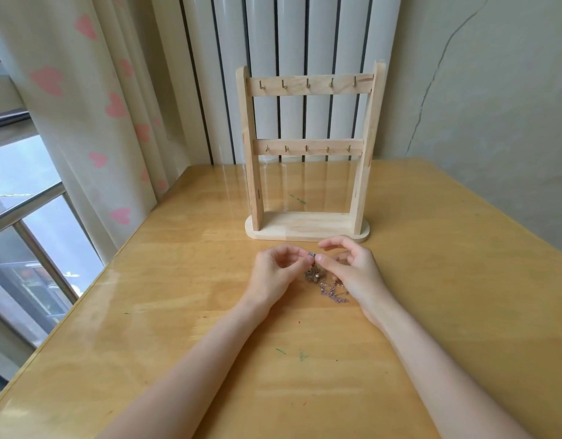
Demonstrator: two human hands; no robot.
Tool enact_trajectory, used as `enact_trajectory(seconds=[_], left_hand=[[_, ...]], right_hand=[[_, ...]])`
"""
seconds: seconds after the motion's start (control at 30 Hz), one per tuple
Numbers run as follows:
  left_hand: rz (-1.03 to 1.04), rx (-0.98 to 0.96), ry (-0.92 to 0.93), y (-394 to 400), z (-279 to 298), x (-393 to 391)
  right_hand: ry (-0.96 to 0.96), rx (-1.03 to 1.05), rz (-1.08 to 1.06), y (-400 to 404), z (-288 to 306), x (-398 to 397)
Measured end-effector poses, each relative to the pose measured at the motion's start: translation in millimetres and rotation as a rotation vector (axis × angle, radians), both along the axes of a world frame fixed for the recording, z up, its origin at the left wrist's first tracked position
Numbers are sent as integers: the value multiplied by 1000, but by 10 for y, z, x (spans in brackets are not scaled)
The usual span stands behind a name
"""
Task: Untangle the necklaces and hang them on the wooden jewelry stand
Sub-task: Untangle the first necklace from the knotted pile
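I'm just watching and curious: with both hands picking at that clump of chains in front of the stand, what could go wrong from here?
1. The tangled necklaces look fine and knotted; the left hand and right hand pinch them at one spot, so pulling apart may tighten the knot or snap a link.
2. The hooks on the wooden jewelry stand are small and closely spaced, so hung chains might re-tangle.

- pale, unvarnished-looking wooden jewelry stand (308, 228) just past the hands, matt, grain showing
- small brass-coloured metal hooks (308, 83) on its rails, a bit shiny
- thin silvery metal necklace chains (328, 288) between the hands, glinty
- honey-yellow wooden table (178, 312) under the hands, glossy, reflective, smooth
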State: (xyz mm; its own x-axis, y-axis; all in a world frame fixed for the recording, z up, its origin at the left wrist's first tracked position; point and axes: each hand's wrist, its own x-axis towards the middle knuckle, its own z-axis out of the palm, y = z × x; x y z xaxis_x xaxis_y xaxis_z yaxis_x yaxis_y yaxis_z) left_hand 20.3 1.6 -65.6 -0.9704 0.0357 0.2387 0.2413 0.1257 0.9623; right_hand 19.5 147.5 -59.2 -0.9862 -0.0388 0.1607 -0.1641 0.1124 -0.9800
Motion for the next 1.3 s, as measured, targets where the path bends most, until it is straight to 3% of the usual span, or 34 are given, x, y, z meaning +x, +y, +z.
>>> enact_trajectory(seconds=[0.17, 0.4, 0.7, 0.83, 0.97, 1.13, 1.3], left_hand=[[16, 27, 15, 8, 3, 5], [26, -199, 128, -19, -46, -12], [-81, -227, 19, -21, 21, 19], [-146, -139, -49, -15, 58, 56], [-112, 126, -103, -46, 124, 66], [-49, 110, -57, -59, 149, 47], [-93, 262, -145, -64, 153, 38]], right_hand=[[76, 31, -41, -32, -13, -7], [98, 145, 32, 12, -16, -30], [82, 214, 42, 61, -8, -47], [27, 177, 42, 57, 2, -32], [-15, 54, 134, 63, 38, -1], [-108, 19, 237, 46, 62, 20], [-90, 0, 197, 71, 76, 31]])
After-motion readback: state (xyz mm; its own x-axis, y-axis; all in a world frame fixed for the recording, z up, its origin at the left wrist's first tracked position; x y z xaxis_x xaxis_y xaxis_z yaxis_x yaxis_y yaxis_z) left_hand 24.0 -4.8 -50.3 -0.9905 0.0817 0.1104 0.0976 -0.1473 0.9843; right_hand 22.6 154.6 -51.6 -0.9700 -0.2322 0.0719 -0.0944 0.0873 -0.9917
